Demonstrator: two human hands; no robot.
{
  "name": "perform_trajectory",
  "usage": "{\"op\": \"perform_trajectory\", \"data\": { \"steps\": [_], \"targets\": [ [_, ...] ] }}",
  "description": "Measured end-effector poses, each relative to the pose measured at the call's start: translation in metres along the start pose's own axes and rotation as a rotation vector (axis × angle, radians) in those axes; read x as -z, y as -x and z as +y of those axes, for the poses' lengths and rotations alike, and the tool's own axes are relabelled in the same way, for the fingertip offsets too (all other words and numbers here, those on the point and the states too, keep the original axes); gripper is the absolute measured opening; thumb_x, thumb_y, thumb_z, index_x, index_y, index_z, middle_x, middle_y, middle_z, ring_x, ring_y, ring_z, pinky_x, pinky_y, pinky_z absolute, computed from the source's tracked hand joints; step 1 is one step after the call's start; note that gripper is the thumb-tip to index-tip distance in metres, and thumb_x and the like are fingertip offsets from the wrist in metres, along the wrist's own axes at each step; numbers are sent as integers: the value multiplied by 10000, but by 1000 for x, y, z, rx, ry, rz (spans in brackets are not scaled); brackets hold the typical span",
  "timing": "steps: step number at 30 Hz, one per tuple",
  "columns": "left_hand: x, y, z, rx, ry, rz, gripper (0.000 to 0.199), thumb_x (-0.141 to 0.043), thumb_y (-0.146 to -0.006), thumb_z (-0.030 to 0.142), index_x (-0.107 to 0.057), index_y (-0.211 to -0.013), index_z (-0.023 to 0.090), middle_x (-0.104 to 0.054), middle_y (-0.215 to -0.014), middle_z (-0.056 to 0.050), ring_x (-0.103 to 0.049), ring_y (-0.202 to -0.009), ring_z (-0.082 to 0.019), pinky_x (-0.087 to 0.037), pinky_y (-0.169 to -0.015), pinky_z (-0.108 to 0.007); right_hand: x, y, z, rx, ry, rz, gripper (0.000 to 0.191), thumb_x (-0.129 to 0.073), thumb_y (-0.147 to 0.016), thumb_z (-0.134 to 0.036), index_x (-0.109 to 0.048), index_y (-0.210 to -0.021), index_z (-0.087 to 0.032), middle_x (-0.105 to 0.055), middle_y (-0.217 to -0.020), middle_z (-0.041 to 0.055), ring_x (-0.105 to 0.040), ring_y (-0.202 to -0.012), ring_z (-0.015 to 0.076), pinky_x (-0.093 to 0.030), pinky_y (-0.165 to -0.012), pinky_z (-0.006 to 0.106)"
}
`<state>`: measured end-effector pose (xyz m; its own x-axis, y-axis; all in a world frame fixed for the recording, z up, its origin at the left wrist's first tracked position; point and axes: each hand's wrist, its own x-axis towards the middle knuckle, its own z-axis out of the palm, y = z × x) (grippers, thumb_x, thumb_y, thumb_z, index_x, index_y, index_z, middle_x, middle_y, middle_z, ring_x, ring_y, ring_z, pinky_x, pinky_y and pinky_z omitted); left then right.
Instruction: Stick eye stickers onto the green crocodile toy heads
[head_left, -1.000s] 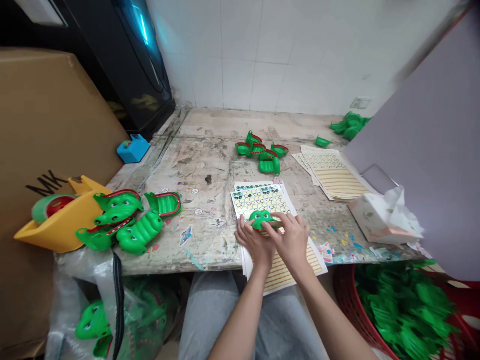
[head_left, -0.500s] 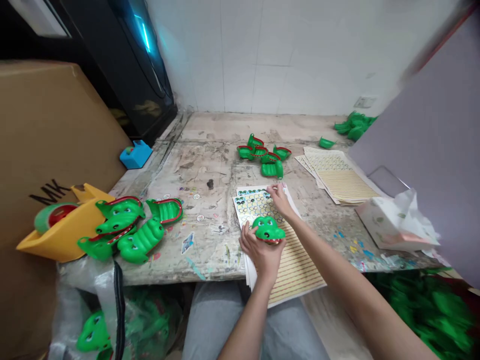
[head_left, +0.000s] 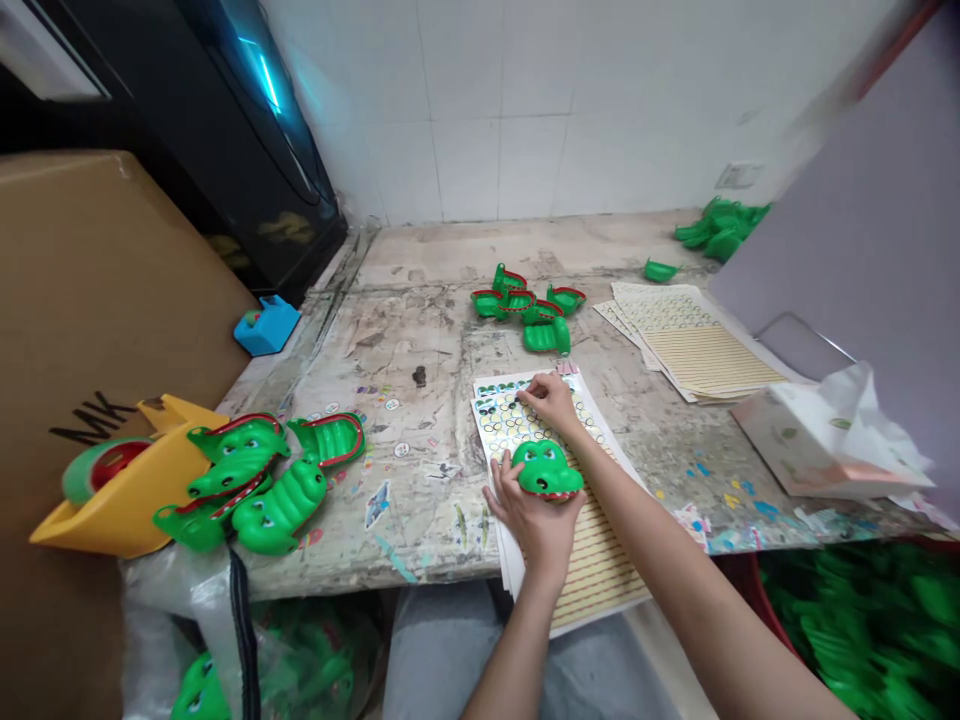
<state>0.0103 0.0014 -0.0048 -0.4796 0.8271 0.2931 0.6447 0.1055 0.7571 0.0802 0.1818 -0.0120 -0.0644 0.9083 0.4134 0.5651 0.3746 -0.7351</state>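
My left hand (head_left: 541, 530) is wrapped round a green toy crocodile head (head_left: 546, 466) with stuck-on eyes, a dark nostril spot and white teeth on a red edge. It holds the head over the lower part of a sticker sheet (head_left: 592, 560). Higher on this sheet, my right hand (head_left: 553, 403) has thumb and forefinger pinched together against the rows of small stickers. Whatever lies between these fingertips is too small to make out. Dark round stickers show just left of them. More sheets lie stacked underneath.
Several green jaw pieces (head_left: 546, 337) lie behind the sheet. Assembled crocodile heads (head_left: 240, 455) sit at left by a yellow tape dispenser (head_left: 127, 510). At right are more sticker sheets (head_left: 705, 345), a tissue box (head_left: 817, 440) and, below the table, a tub of green parts (head_left: 862, 630).
My right hand has moved left and down, from the sheet's upper right to its sticker rows. My left hand still holds the crocodile head. The view has shifted slightly.
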Motion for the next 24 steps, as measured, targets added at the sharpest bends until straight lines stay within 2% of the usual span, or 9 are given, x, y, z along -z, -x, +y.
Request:
{"op": "perform_trajectory", "data": {
  "steps": [5, 10, 13, 15, 17, 20, 24],
  "targets": [
    [-1, 0, 0, 8, -19, -15, 685, -761, -544, 353, -349, -1076, 221, -503, -1328, -135, -293, -1367, -314, -175, -1104, -593, -2, -2, 1, -7, 36, -32, 227, -645, -705, -308, -489, -573, -208, -582, -590, 30, -488, -726, 204, -383, -679, 302],
    [-2, 0, 1, 25, -36, -28, 658, -739, -568, 375, -366, -1081, 204, -468, -1361, -162, -234, -1389, -334, -144, -1113, -601, -2, -4, -2, 2, 96, -115, 208, -636, -700, -279, -474, -592, -207, -621, -602, 15, -491, -671, 184, -379, -762, 332],
    [-2, -1, 2, 46, -41, -47, 671, -734, -574, 391, -370, -1101, 195, -435, -1390, -172, -208, -1399, -331, -129, -1120, -598, -4, -4, -5, -32, 104, -152, 211, -693, -639, -309, -509, -625, -206, -624, -611, 6, -523, -708, 194, -380, -766, 334],
    [-1, -2, 2, 60, -41, -62, 682, -738, -570, 405, -373, -1107, 197, -425, -1399, -169, -191, -1405, -323, -121, -1124, -593, -5, -4, -5, -83, 22, -180, 261, -725, -596, -356, -517, -636, -203, -616, -619, 4, -544, -711, 195, -391, -721, 315],
    [-1, -3, 3, 69, -37, -71, 678, -740, -568, 420, -380, -1099, 200, -431, -1396, -163, -178, -1411, -313, -120, -1128, -583, -2, -5, -3, -153, -163, -195, 323, -726, -584, -416, -492, -639, -200, -599, -619, -3, -549, -658, 174, -395, -648, 283],
    [-1, -3, 3, 75, -29, -57, 651, -735, -575, 422, -393, -1082, 200, -449, -1382, -163, -184, -1411, -302, -125, -1130, -566, 7, -6, -1, -225, -337, -132, 347, -697, -605, -462, -472, -652, -202, -544, -594, -24, -496, -573, 139, -351, -557, 253],
    [-1, -3, 3, 82, -14, -42, 643, -736, -572, 413, -396, -1073, 196, -464, -1368, -173, -217, -1401, -305, -125, -1128, -569, 14, -2, -4, -234, -84, -51, 215, -632, -690, -389, -537, -680, -195, -521, -565, -18, -473, -609, 151, -332, -593, 263]
  ]
}}
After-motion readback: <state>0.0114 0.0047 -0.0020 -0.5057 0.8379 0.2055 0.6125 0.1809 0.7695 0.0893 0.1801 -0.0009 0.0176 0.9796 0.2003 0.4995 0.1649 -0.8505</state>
